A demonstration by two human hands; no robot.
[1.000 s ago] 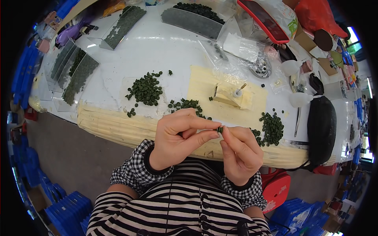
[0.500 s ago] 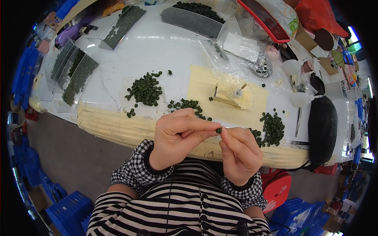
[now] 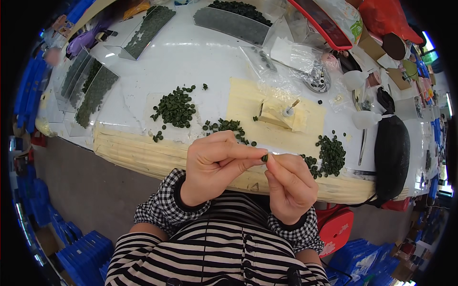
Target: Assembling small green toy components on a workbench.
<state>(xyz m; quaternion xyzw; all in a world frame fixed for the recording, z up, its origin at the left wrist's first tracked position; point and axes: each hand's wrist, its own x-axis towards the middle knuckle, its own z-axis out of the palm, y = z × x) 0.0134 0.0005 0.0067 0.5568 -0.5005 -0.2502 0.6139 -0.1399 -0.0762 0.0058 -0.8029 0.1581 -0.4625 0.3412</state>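
Observation:
Between the fingertips of both hands is a small dark green round piece (image 3: 265,158), held above the table's near edge. My left hand (image 3: 214,164) pinches it from the left with thumb and forefinger. My right hand (image 3: 292,183) is closed on its other side, thumb and finger meeting at the piece. Below and beyond the hands lie loose piles of like pieces: a large pile (image 3: 175,108) at left, a smaller pile (image 3: 228,127) just past my left hand, and another pile (image 3: 331,155) right of my right hand.
Past my hands, a small tape-covered block (image 3: 276,117) with a stick in a holder stands on a yellow sheet (image 3: 243,100). Clear trays (image 3: 234,27) of green pieces stand at the back and left. At right are a black bag (image 3: 391,155), squeeze bottles (image 3: 365,120) and tweezers (image 3: 363,145).
Almost nothing differs. Both hands keep the same pinch on the small green piece, having shifted only very slightly.

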